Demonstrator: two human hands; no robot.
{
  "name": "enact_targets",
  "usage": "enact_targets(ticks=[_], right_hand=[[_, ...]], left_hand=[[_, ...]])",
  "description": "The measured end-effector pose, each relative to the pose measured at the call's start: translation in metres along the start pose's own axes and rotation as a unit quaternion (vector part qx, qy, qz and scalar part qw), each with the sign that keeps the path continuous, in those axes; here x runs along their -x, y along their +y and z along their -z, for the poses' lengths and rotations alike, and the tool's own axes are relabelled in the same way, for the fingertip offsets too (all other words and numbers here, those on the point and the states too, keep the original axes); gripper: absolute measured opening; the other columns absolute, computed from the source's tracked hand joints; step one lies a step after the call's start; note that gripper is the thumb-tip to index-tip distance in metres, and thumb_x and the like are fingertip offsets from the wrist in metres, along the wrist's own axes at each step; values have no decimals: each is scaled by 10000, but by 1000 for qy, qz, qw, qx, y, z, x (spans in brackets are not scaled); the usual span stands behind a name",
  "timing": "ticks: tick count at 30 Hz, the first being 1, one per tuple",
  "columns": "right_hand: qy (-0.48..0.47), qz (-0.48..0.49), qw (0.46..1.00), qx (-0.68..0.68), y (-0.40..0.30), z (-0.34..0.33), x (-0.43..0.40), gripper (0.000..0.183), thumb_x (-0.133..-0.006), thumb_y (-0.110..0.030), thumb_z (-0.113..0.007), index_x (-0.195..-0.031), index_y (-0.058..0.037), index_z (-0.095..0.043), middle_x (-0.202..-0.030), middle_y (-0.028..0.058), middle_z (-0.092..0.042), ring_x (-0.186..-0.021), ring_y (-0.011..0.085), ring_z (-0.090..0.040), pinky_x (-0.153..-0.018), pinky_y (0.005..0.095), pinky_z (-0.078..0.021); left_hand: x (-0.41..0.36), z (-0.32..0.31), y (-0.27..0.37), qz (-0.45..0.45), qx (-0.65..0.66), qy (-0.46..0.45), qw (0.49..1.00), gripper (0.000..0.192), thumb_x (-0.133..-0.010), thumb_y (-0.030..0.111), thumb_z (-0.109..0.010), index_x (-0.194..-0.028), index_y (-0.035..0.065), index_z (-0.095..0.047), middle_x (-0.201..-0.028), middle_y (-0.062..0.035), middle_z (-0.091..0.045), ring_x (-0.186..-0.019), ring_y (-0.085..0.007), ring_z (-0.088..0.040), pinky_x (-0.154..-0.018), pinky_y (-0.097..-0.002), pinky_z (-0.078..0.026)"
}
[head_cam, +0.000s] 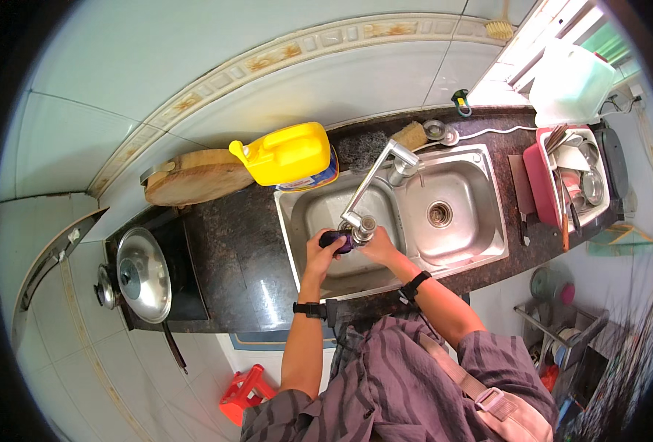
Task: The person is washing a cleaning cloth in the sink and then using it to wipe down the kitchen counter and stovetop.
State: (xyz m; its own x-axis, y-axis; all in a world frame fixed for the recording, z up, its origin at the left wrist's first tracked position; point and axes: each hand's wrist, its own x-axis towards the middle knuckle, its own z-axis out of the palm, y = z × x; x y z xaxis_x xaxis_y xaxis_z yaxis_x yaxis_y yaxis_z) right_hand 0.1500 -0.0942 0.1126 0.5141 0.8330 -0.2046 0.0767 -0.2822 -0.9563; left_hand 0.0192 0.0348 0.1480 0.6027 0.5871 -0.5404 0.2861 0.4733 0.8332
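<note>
My left hand [326,250] grips a dark purple eggplant [338,241] over the left basin [373,269] of a stainless steel double sink. The eggplant lies under the outlet of the chrome faucet [367,225], which hides its right part. On the other side of the outlet is my right hand [379,246], close to the eggplant. Its fingertips are covered by the faucet head, so I cannot see whether they hold anything. The right basin [459,237] shows a drain strainer [439,214].
Behind the sink stand a yellow plastic jug [296,154], a round wooden chopping board [199,177] and a sponge [409,136]. A lidded wok [144,275] is at left. At right, a cleaver [521,193] lies by a pink dish rack [542,182]. A red stool [245,393] stands below.
</note>
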Motion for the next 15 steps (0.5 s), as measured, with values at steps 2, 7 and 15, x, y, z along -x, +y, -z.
enact_targets(ticks=[2, 7, 15], right_hand=[[14, 11, 999, 42, 15, -3, -6, 331, -747, -108, -722, -1043, 8, -630, -954, 224, -684, -920, 362, -679, -808, 402, -524], [-17, 23, 992, -126, 15, -8, 0, 376, -727, -39, -726, -1092, -31, -636, -978, 61, -689, -909, 163, -632, -840, 320, -501], [51, -43, 972, -224, 37, 27, -3, 322, -748, 60, -726, -1036, -37, -619, -914, 27, -683, -860, 128, -627, -760, 303, -512]], left_hand=[[-10, 15, -16, 49, -143, 32, 988, 408, -745, 71, -791, -1114, -7, -636, -879, -98, -688, -684, -176, -644, -588, -309, -530], [-11, 3, -57, -243, -355, -20, 902, 625, -658, 150, -860, -1215, 16, -611, -1053, -124, -695, -1013, -267, -654, -909, -381, -506], [-29, -36, -65, 7, -211, -101, 972, 428, -765, 39, -728, -1175, -1, -612, -1077, -102, -688, -920, -169, -663, -816, -308, -537]])
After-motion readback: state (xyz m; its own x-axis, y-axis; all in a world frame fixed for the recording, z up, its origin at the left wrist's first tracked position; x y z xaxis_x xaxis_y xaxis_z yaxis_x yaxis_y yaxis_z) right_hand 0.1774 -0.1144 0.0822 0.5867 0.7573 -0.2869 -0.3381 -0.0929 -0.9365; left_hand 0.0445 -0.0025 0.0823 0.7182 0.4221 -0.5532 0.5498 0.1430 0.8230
